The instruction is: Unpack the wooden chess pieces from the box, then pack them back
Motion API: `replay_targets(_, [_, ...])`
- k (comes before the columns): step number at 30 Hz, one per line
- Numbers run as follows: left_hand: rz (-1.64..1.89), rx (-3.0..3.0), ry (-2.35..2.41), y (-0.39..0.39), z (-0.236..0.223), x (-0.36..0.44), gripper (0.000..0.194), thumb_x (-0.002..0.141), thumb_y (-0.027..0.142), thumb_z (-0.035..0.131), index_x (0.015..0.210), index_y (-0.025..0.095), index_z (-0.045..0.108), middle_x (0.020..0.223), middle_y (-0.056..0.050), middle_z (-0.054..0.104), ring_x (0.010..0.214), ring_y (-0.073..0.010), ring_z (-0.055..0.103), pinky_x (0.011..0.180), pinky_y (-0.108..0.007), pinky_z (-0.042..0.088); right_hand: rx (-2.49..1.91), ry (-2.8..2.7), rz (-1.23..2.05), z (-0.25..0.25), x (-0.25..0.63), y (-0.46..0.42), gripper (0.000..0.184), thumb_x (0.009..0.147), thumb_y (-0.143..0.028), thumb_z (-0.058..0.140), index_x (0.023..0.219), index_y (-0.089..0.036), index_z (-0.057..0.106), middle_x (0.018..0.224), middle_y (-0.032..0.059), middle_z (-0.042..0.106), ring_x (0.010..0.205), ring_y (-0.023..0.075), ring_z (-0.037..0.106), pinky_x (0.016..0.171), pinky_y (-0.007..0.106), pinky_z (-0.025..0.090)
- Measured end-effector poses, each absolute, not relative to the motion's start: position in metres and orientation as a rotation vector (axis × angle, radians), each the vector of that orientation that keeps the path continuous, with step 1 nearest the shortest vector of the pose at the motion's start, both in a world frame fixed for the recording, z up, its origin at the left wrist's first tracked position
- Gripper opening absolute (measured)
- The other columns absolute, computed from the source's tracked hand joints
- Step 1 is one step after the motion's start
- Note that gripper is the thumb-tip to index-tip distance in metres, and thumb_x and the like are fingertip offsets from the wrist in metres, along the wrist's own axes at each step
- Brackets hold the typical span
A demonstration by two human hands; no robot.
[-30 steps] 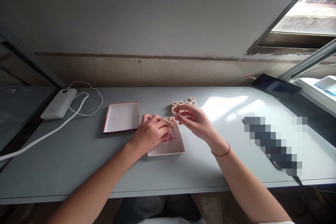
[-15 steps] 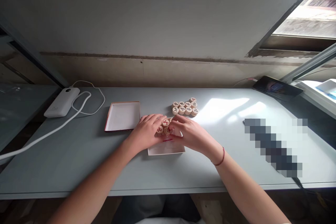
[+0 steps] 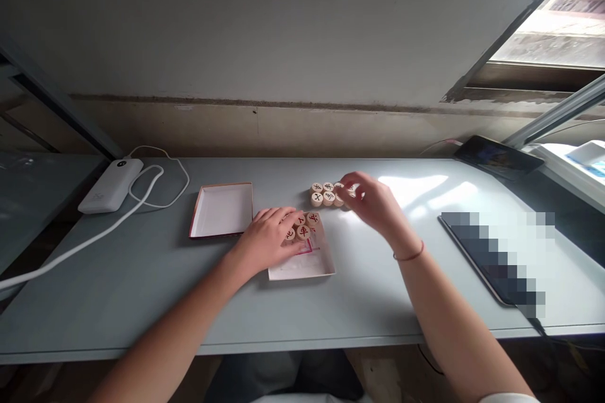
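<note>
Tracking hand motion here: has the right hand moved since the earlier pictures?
Yes: the right hand has moved forward and rightward, off the white cardboard tray, to the black-marked xiangqi pieces.

The right hand (image 3: pixel 371 204) hides part of the wooden game pieces (image 3: pixel 322 195). A flat object (image 3: pixel 496 258) on the tabletop (image 3: pixel 142 302) is blurred beyond recognition.

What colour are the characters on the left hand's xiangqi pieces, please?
Red on the xiangqi pieces by the left hand, head view.
</note>
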State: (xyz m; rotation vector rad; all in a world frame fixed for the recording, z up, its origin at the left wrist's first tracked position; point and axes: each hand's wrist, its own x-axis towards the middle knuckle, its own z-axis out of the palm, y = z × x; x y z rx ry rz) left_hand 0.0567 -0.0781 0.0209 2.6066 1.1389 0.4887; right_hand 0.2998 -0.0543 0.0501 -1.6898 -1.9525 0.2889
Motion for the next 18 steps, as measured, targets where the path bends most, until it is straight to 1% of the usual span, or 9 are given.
replay_targets(2, [0.509, 2.619, 1.126, -0.079, 0.021, 0.057, 0.048, 0.086, 0.035, 0.063, 0.13, 0.018, 0.052, 0.129, -0.012, 0.06, 0.116, -0.0266, 0.057, 0.099, -0.044, 0.045, -2.011, -1.807, 0.107, 0.052, 0.313, -0.032, 0.029, 0.088, -0.046, 0.049, 0.094, -0.02, 0.059, 0.086, 0.0081, 0.067, 0.07, 0.0208, 0.058, 0.06, 0.03, 0.04])
replay_targets(3, [0.52, 2.626, 1.12, -0.079, 0.021, 0.057, 0.048, 0.086, 0.034, 0.063, 0.129, 0.019, 0.052, 0.128, -0.011, 0.06, 0.115, -0.0265, 0.057, 0.099, -0.044, 0.045, -2.145, -1.779, 0.067, 0.053, 0.317, -0.021, 0.033, 0.088, -0.049, 0.048, 0.096, -0.019, 0.06, 0.082, 0.0091, 0.066, 0.072, 0.0233, 0.059, 0.059, 0.031, 0.039])
replay_targets(6, [0.549, 2.634, 1.115, -0.079, 0.021, 0.057, 0.045, 0.086, 0.031, 0.062, 0.128, 0.018, 0.054, 0.127, -0.011, 0.061, 0.115, -0.0261, 0.057, 0.098, -0.043, 0.046, -2.385, -1.852, 0.134, 0.052, 0.319, 0.007, 0.041, 0.085, -0.055, 0.047, 0.098, -0.018, 0.061, 0.08, 0.0113, 0.066, 0.075, 0.0268, 0.06, 0.056, 0.031, 0.038])
replay_targets(8, [0.57, 2.629, 1.13, -0.079, 0.02, 0.057, 0.042, 0.087, 0.033, 0.061, 0.125, 0.017, 0.056, 0.125, -0.011, 0.062, 0.114, -0.0259, 0.057, 0.098, -0.042, 0.046, -2.461, -1.957, 0.25, 0.049, 0.316, 0.021, 0.038, 0.082, -0.051, 0.051, 0.096, -0.018, 0.064, 0.082, 0.0123, 0.067, 0.074, 0.0268, 0.061, 0.056, 0.031, 0.038])
replay_targets(11, [0.604, 2.635, 1.148, -0.077, 0.017, 0.057, 0.038, 0.088, 0.035, 0.06, 0.122, 0.017, 0.058, 0.121, -0.01, 0.063, 0.112, -0.0251, 0.058, 0.097, -0.042, 0.047, -2.484, -2.079, 0.383, 0.042, 0.314, 0.035, 0.029, 0.08, -0.04, 0.054, 0.093, -0.018, 0.067, 0.083, 0.013, 0.068, 0.076, 0.0267, 0.062, 0.057, 0.032, 0.039])
replay_targets(13, [0.622, 2.652, 1.146, -0.076, 0.014, 0.057, 0.036, 0.088, 0.034, 0.061, 0.119, 0.018, 0.06, 0.119, -0.01, 0.063, 0.111, -0.0247, 0.058, 0.096, -0.042, 0.048, -2.459, -2.086, 0.388, 0.042, 0.316, 0.037, 0.027, 0.079, -0.035, 0.055, 0.093, -0.017, 0.068, 0.085, 0.0129, 0.068, 0.078, 0.0265, 0.062, 0.058, 0.031, 0.039])
replay_targets(16, [0.696, 2.684, 1.144, -0.076, 0.013, 0.057, 0.032, 0.088, 0.033, 0.061, 0.116, 0.018, 0.063, 0.117, -0.01, 0.064, 0.111, -0.0253, 0.058, 0.095, -0.043, 0.048, -2.382, -1.948, 0.254, 0.051, 0.315, 0.025, 0.025, 0.081, -0.035, 0.053, 0.094, -0.018, 0.066, 0.087, 0.0112, 0.069, 0.078, 0.0249, 0.062, 0.058, 0.03, 0.039])
replay_targets(18, [0.798, 2.703, 1.144, -0.076, 0.016, 0.057, 0.031, 0.089, 0.034, 0.059, 0.115, 0.018, 0.063, 0.115, -0.01, 0.065, 0.114, -0.0264, 0.056, 0.097, -0.044, 0.047, -2.199, -1.886, 0.22, 0.06, 0.308, 0.004, 0.023, 0.084, -0.037, 0.052, 0.092, -0.019, 0.064, 0.085, 0.0086, 0.069, 0.073, 0.0218, 0.061, 0.058, 0.029, 0.039])
